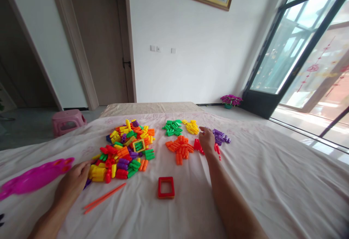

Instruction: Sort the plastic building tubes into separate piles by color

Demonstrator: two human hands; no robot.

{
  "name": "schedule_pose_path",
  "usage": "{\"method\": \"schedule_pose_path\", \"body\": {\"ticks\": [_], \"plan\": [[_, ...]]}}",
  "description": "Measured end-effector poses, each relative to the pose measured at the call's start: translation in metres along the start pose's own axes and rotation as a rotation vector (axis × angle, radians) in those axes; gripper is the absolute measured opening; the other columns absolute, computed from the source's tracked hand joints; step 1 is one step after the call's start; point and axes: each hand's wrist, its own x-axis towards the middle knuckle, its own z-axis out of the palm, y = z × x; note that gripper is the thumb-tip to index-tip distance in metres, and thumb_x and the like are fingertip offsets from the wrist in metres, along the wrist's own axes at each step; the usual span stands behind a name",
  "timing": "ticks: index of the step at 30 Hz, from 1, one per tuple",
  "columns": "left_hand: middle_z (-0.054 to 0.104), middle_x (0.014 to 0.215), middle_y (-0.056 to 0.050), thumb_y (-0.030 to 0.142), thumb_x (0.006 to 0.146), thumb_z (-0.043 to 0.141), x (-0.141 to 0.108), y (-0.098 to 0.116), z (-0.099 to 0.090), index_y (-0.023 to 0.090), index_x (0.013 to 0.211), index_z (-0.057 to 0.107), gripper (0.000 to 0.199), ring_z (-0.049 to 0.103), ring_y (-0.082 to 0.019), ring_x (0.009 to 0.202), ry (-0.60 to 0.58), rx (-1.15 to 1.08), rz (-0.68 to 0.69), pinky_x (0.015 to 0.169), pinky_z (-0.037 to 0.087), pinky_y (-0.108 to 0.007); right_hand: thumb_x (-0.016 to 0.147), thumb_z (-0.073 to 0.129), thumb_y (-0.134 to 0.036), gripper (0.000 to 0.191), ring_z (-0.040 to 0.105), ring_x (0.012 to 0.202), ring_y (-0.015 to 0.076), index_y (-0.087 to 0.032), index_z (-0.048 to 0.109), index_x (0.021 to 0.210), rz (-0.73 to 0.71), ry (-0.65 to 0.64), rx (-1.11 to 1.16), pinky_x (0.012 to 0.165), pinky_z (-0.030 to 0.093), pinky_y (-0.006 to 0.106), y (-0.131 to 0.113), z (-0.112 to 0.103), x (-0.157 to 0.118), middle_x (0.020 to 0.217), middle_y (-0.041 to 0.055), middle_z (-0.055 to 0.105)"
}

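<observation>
A mixed heap of coloured plastic pieces [122,151] lies on the left of the cloth. My left hand [75,177] is at its lower left edge, fingertips against the pieces; whether it grips one is hidden. My right hand [206,139] reaches over the sorted piles, its fingers bent together, and what they hold cannot be made out. Beyond and left of it lie yellow pieces [192,127], green pieces [172,127] and orange pieces [180,148]. Red pieces [198,146] show on both sides of the right hand, and purple pieces [220,136] lie to its right.
A red square frame [166,196] lies near the front. Two orange sticks [105,198] are beside the left forearm, and a magenta plastic tray [35,177] is at the far left. A pink stool [68,121] stands beyond the cloth [259,173].
</observation>
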Motion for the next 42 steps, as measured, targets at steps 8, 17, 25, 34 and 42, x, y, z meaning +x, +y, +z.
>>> {"method": "schedule_pose_path", "body": {"ticks": [8, 17, 25, 34, 42], "plan": [[0.072, 0.120, -0.009, 0.036, 0.096, 0.033, -0.005, 0.010, -0.008, 0.018, 0.114, 0.068, 0.043, 0.065, -0.020, 0.109, -0.070, -0.103, -0.037, 0.086, 0.047, -0.025, 0.087, 0.053, -0.012, 0.026, 0.067, 0.090, 0.0178, -0.021, 0.074, 0.102, -0.524, -0.539, 0.208, 0.082, 0.051, 0.029, -0.104, 0.041, -0.079, 0.098, 0.0052, 0.073], [0.072, 0.120, -0.010, 0.036, 0.095, 0.034, -0.006, 0.010, -0.006, 0.018, 0.113, 0.069, 0.043, 0.066, -0.021, 0.107, -0.039, -0.095, -0.020, 0.085, 0.047, -0.027, 0.091, 0.061, -0.021, 0.047, 0.055, 0.122, 0.0216, -0.028, 0.055, 0.137, -1.016, -0.919, 0.161, 0.104, 0.042, 0.034, -0.157, 0.036, -0.156, 0.134, 0.0059, 0.061], [0.073, 0.118, -0.008, 0.037, 0.093, 0.035, -0.005, 0.007, -0.003, 0.020, 0.109, 0.070, 0.042, 0.065, -0.022, 0.110, -0.013, -0.110, -0.003, 0.090, 0.047, -0.027, 0.090, 0.063, -0.022, 0.021, 0.060, 0.103, 0.0195, -0.027, 0.068, 0.110, -0.997, -0.871, 0.094, 0.088, 0.045, 0.029, -0.162, 0.044, -0.166, 0.111, 0.0028, 0.068], [0.071, 0.121, -0.011, 0.036, 0.096, 0.034, -0.007, 0.012, -0.010, 0.016, 0.115, 0.068, 0.043, 0.065, -0.021, 0.109, -0.071, -0.111, -0.022, 0.088, 0.046, -0.026, 0.088, 0.054, -0.011, 0.036, 0.064, 0.090, 0.0177, -0.023, 0.056, 0.122, -0.587, -0.637, 0.149, 0.074, 0.046, 0.026, -0.144, 0.047, -0.127, 0.106, 0.0042, 0.069], [0.072, 0.120, -0.011, 0.036, 0.095, 0.035, -0.005, 0.013, -0.010, 0.017, 0.112, 0.069, 0.042, 0.065, -0.024, 0.108, -0.076, -0.122, -0.047, 0.087, 0.048, -0.030, 0.081, 0.057, -0.012, 0.034, 0.066, 0.098, 0.0237, -0.022, 0.070, 0.111, -0.367, -0.447, 0.049, 0.088, 0.049, 0.035, -0.102, 0.031, -0.049, 0.104, 0.0074, 0.073]]}}
